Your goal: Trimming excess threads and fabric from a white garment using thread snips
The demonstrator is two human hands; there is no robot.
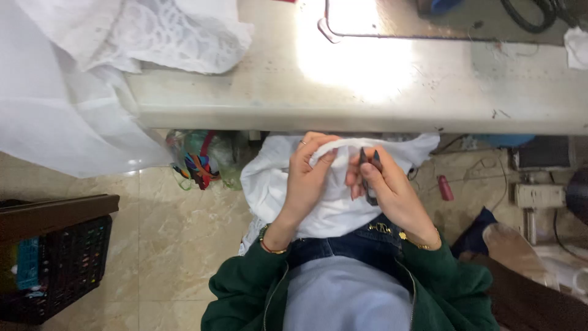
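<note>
A white cloth lies bunched on my lap, below the edge of the work table. My left hand pinches a folded edge of this cloth and lifts it up. My right hand holds small dark thread snips right beside that edge, and its fingers also touch the cloth. I wear a green jacket, a bracelet on each wrist and a ring on the left hand.
Sheer white fabric and lace hang off the table's left end. A clear bag of coloured scraps sits on the tiled floor under the table. A dark crate stands at the left. Cables and a power strip lie at the right.
</note>
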